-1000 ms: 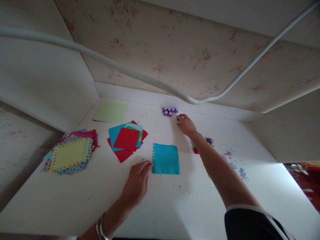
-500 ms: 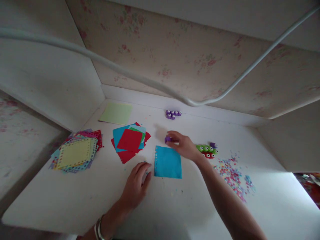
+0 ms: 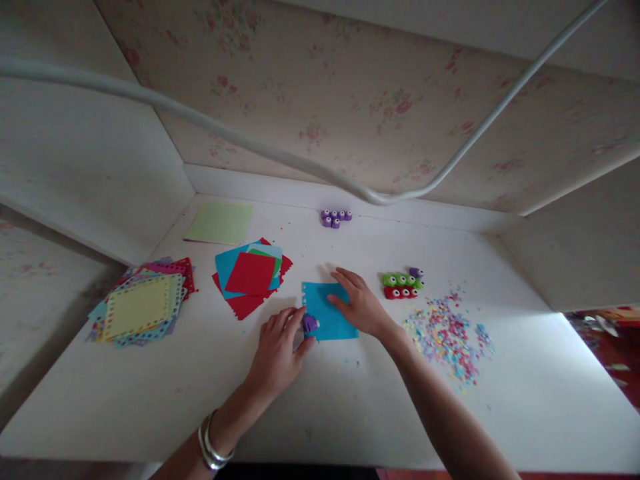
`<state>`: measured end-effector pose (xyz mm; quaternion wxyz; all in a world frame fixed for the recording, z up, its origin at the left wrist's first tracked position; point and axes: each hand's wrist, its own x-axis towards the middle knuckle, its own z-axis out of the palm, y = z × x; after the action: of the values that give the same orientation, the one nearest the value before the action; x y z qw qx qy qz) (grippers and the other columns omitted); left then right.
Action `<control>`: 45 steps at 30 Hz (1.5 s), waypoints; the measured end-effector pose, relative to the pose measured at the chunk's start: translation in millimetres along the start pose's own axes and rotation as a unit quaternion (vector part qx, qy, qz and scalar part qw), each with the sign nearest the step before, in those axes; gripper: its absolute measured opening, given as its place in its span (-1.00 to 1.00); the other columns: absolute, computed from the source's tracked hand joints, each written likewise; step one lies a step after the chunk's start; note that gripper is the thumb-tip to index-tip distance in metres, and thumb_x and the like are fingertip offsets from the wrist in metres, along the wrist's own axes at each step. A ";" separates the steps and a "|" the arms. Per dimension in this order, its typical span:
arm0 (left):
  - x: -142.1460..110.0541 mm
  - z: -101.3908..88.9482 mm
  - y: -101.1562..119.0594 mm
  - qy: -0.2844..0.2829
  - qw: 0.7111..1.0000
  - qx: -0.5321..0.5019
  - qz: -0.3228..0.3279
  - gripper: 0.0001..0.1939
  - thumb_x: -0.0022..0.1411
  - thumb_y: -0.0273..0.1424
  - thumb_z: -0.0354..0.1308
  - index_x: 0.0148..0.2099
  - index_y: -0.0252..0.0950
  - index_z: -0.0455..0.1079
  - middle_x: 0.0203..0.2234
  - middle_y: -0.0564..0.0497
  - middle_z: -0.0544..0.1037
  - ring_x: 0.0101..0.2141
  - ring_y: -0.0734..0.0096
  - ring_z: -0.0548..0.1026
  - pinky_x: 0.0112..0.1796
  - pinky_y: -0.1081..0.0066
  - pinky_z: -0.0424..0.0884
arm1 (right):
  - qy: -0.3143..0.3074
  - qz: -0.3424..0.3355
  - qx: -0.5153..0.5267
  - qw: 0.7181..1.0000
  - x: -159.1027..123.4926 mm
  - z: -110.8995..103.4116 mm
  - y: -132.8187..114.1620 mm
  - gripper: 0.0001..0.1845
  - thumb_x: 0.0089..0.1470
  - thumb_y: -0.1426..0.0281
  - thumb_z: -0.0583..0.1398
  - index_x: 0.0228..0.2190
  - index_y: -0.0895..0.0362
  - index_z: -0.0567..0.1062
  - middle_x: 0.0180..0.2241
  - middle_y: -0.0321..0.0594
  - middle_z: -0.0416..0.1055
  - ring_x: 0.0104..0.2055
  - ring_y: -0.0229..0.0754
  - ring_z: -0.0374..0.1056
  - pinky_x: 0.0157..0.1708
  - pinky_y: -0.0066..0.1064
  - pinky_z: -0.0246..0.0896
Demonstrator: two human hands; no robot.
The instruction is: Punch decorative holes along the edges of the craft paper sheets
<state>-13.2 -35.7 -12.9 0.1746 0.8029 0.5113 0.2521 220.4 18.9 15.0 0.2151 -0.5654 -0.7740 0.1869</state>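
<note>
While the left hand (image 3: 279, 342) half-curls, thumb and forefinger flanking the purple eye-topped paper punch (image 3: 310, 324) at the blue paper's (image 3: 327, 327) eight o'clock (firmness can't be told), probably steadying it, the right hand (image 3: 361, 303) overlaps two o'clock, fingers loosely spread, nothing visibly held, likely keeping paper flat.

White cable (image 3: 377, 198) in front of floral wallpaper (image 3: 345, 93)
</note>
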 end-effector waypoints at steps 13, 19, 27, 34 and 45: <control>-10.2 -19.1 -11.8 -0.009 0.999 0.013 0.032 -0.78 0.26 -0.41 0.23 -0.06 -0.23 0.34 -0.16 -0.08 0.57 -0.18 0.15 0.54 -0.16 0.15 0.48 | -0.079 0.067 -0.065 0.992 -8.6 -9.9 22.2 -0.72 0.15 0.37 0.23 -0.08 0.04 0.54 -0.10 -0.09 0.45 -0.04 0.01 0.37 0.01 -0.14 0.26; -25.0 -18.9 -12.9 -0.009 0.998 -0.001 0.063 -0.74 0.30 -0.27 0.22 -0.03 -0.24 0.32 -0.06 -0.12 0.51 -0.06 0.13 0.50 -0.07 0.13 0.48 | -0.024 0.083 -0.062 0.994 -22.2 -0.4 19.4 -0.58 0.25 0.22 0.15 0.09 0.07 0.40 0.08 0.01 0.37 0.10 0.12 0.29 0.03 -0.02 0.25; -37.6 -22.6 -12.6 -0.025 0.997 -0.053 0.053 -0.88 0.37 -0.46 0.09 -0.06 -0.21 0.35 -0.10 -0.08 0.51 -0.09 0.23 0.51 -0.06 0.19 0.49 | -0.094 0.164 -0.043 0.981 -23.1 -6.5 16.4 -0.58 0.05 0.27 0.30 -0.05 0.12 0.46 -0.21 -0.09 0.51 -0.14 0.02 0.44 -0.10 -0.19 0.30; -24.9 -28.9 -12.0 -0.043 0.996 -0.082 0.000 -0.73 0.36 -0.42 0.08 0.09 -0.19 0.37 -0.09 -0.09 0.50 -0.09 0.24 0.54 -0.05 0.24 0.53 | -0.076 0.207 0.060 0.974 -34.7 -19.5 3.3 -0.82 0.11 0.24 0.21 -0.31 0.10 0.45 -0.40 -0.23 0.45 -0.37 -0.14 0.39 -0.39 -0.37 0.24; -21.6 -24.2 -24.6 -0.021 0.983 -0.173 -0.060 -0.75 0.30 -0.37 0.21 0.03 -0.18 0.43 -0.11 -0.03 0.56 -0.19 0.33 0.59 -0.12 0.37 0.57 | -0.057 0.271 0.383 0.881 -72.4 -12.2 -17.7 -0.62 0.16 0.05 0.22 -0.27 0.13 0.43 -0.43 -0.29 0.40 -0.43 -0.22 0.31 -0.49 -0.44 0.21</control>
<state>-52.9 -44.6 -11.3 0.3364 0.7338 0.5031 0.3086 232.4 -54.9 25.8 0.3108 -0.6152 -0.4695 0.5518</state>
